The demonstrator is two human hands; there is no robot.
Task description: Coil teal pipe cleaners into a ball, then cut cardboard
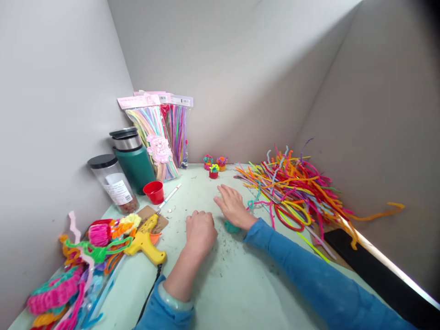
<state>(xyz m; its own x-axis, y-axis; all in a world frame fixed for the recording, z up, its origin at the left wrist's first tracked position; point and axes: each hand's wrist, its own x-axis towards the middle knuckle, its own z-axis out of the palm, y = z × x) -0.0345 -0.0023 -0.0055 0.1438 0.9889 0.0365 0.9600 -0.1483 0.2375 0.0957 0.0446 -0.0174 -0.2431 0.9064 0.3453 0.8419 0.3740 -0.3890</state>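
Observation:
My left hand rests on the pale green table with its fingers curled under. Whatever it may hold is hidden from above. Just right of it, my right hand reaches over the tabletop with the fingers stretched out and nothing visible in them. Below the right wrist lies a teal fuzzy coil of pipe cleaner, partly covered by the hand. Beyond both hands stand three little pipe-cleaner pots with flower-like tops: a red one with a yellow-green top, an orange one and a pink and teal one.
At right spreads a heap of loose pipe cleaners beside a long black object. On the left are a yellow glue gun, finished fuzzy pieces, a red cup, a green bottle, a clear jar and packaged pipe cleaners.

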